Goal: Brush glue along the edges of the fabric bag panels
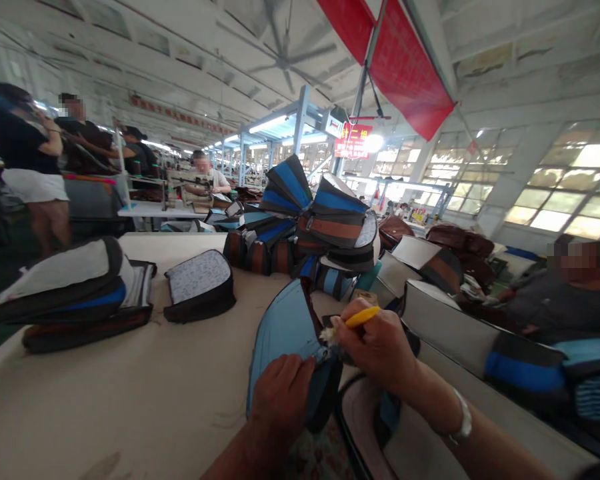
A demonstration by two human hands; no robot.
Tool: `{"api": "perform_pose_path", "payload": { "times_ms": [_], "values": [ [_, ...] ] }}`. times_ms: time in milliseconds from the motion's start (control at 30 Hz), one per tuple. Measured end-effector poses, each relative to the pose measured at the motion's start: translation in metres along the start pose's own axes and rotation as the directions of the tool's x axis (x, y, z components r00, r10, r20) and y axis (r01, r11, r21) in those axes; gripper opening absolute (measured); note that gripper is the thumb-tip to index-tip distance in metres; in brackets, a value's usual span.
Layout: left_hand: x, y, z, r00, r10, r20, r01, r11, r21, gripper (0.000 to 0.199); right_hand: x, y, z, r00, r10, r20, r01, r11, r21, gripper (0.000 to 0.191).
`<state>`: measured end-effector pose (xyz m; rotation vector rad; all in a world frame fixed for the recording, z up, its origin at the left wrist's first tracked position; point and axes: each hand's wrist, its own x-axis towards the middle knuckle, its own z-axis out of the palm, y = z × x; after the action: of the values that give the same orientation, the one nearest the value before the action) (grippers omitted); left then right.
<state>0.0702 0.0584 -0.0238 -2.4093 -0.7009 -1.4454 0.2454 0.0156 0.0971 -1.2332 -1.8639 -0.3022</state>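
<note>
A light blue bag piece [286, 323] with dark sides stands on the pale table, tilted, in front of me. My left hand [283, 393] is closed on its near edge, the fingertips beside a small metal part. My right hand [375, 337] holds a brush with a yellow handle [363, 317]; its pale bristles are at the right edge of the blue piece, by the same metal part. A bracelet is on my right wrist. Below my right hand lies an open, dark-rimmed bag piece [363, 413].
Bag pieces are stacked at the left [90, 287], and a single one [200, 285] lies nearer the middle. A tall pile [330, 227] rises behind the blue piece. More pieces [525, 363] lie at the right, beside a seated person. Other people are farther back.
</note>
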Motion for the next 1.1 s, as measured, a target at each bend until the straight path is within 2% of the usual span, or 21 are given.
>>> {"api": "perform_pose_path", "payload": {
  "times_ms": [100,200,267,333,433,500,633,700,733,767,833,900,933,1000,1033,1067,1100],
  "values": [
    [0.005,-0.002,-0.002,0.996,-0.09,0.014,0.091,0.992,-0.093,0.023,-0.001,0.002,-0.001,0.998,-0.069,0.011,0.069,0.997,0.019,0.023],
    [0.013,-0.003,-0.009,0.971,-0.213,0.104,0.23,0.952,-0.2,0.018,-0.005,0.006,-0.004,0.994,-0.087,-0.07,0.084,0.996,-0.042,0.021],
    [0.019,-0.005,-0.015,0.925,-0.315,0.213,0.367,0.887,-0.28,0.014,-0.007,0.005,-0.004,0.986,-0.048,-0.162,0.045,0.999,-0.022,0.018],
    [0.022,-0.006,-0.02,0.852,-0.407,0.329,0.511,0.785,-0.351,0.012,-0.008,0.001,0.0,0.98,-0.019,-0.2,0.032,0.998,0.062,0.016],
    [0.023,-0.007,-0.023,0.772,-0.479,0.418,0.629,0.668,-0.397,0.014,-0.007,-0.004,0.013,0.989,-0.082,-0.123,0.098,0.987,0.131,0.016],
    [0.02,-0.008,-0.024,0.746,-0.503,0.436,0.663,0.628,-0.408,0.017,-0.005,-0.001,0.019,0.988,-0.112,-0.108,0.122,0.987,0.1,0.017],
    [0.013,-0.02,-0.032,0.695,-0.531,0.486,0.719,0.529,-0.451,0.021,0.0,0.013,0.007,0.977,-0.005,-0.214,0.017,0.998,0.053,0.018],
    [0.012,-0.038,-0.043,0.685,-0.516,0.514,0.728,0.508,-0.461,0.021,-0.001,0.015,-0.004,0.948,0.138,-0.286,-0.1,0.985,0.144,0.02],
    [0.011,-0.049,-0.051,0.692,-0.51,0.511,0.721,0.529,-0.447,0.021,-0.003,0.015,-0.008,0.921,0.238,-0.308,-0.16,0.953,0.256,0.021],
    [0.01,-0.061,-0.059,0.7,-0.51,0.499,0.711,0.563,-0.423,0.021,-0.005,0.013,-0.01,0.887,0.347,-0.304,-0.211,0.892,0.401,0.022],
    [0.004,-0.082,-0.075,0.715,-0.551,0.431,0.694,0.633,-0.343,0.021,-0.011,0.007,-0.007,0.822,0.53,-0.208,-0.265,0.678,0.685,0.025],
    [-0.01,-0.092,-0.087,0.698,-0.662,0.274,0.716,0.653,-0.246,0.019,-0.018,-0.002,0.004,0.784,0.614,-0.093,-0.27,0.472,0.839,0.027],
    [-0.021,-0.091,-0.09,0.672,-0.72,0.172,0.739,0.642,-0.203,0.021,-0.022,-0.008,0.011,0.77,0.636,-0.049,-0.275,0.399,0.875,0.027],
    [-0.046,-0.08,-0.09,0.604,-0.796,-0.036,0.786,0.602,-0.14,0.028,-0.027,-0.018,0.026,0.749,0.662,0.001,-0.276,0.311,0.909,0.026],
    [-0.06,-0.071,-0.087,0.576,-0.811,-0.099,0.801,0.584,-0.129,0.029,-0.029,-0.024,0.033,0.747,0.665,0.013,-0.271,0.287,0.919,0.026],
    [-0.073,-0.061,-0.082,0.564,-0.815,-0.133,0.805,0.579,-0.132,0.028,-0.029,-0.028,0.039,0.749,0.662,0.023,-0.268,0.271,0.924,0.026],
    [-0.084,-0.052,-0.077,0.578,-0.803,-0.144,0.791,0.595,-0.143,0.028,-0.03,-0.033,0.044,0.752,0.658,0.034,-0.269,0.258,0.928,0.026]
  ]
}}
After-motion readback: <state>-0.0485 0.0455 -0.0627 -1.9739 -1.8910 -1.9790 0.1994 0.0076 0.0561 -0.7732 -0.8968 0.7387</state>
